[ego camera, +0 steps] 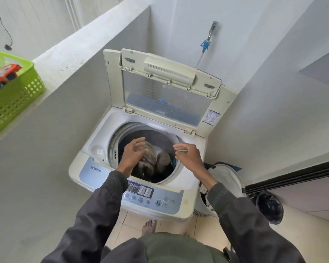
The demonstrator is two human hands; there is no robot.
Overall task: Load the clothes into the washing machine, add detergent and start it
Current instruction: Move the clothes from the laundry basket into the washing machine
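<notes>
1. Grey walls close in a narrow tiled corner where the washer [101, 133] stands with its lid [160, 95] propped upright.
2. Clothes [160, 162] lie in the drum [114, 147], a pale and dark heap low in the tub. A bag [224, 177] sits on the floor just beside the washer's right side; you cannot see whether more is inside it.
3. Your left hand [133, 154] hovers over the drum mouth with fingers spread and loosely bent, holding nothing that shows.
4. Your right hand [188, 154] hangs over the drum's right rim, fingers curled downward. A pale streak crosses them, and blur keeps you from telling whether it pinches anything.
5. Expect the clothes to be soft, limp and light: they will drape and snag rather than slip. Bunch them at a fold on top of the heap, not by a trailing edge, and keep loose ends off the rim.
6. On the left ledge, a green basket [13, 95] holds an orange packet [2, 74], probably the detergent. It is likely thin and crinkly, so grip its body and keep it upright.
7. Keys on the panel [152, 194] look flat; one fingertip each should do.
</notes>
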